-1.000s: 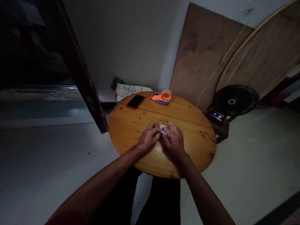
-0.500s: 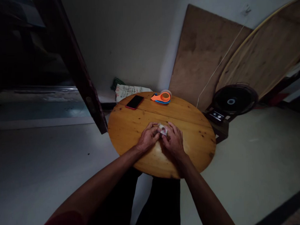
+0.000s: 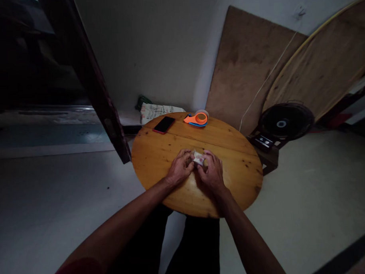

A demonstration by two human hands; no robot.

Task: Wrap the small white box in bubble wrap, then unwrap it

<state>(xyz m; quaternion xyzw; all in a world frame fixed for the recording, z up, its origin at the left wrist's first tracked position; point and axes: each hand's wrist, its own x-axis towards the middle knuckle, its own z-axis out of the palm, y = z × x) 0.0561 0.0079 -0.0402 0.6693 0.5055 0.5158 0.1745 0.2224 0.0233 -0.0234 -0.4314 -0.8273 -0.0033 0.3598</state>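
Observation:
A small whitish wrapped packet with reddish marks is held between my two hands, low over the middle of the round wooden table. My left hand grips its left end with thumb and fingertips. Its right end is pinched in my right hand, fingers curled over the far side. What the packet contains is hidden. Farther back on the tabletop are an orange and blue tape dispenser and a dark-screened phone with a red edge, both apart from my hands.
Printed paper or a bag lies behind the table by the wall. At the right stands a black fan. A wooden board and a large round panel lean on the wall. A dark door frame rises at left.
The fingers of my right hand have shifted slightly on the packet, and more of its whitish surface shows. Both arms stay in almost the same place.

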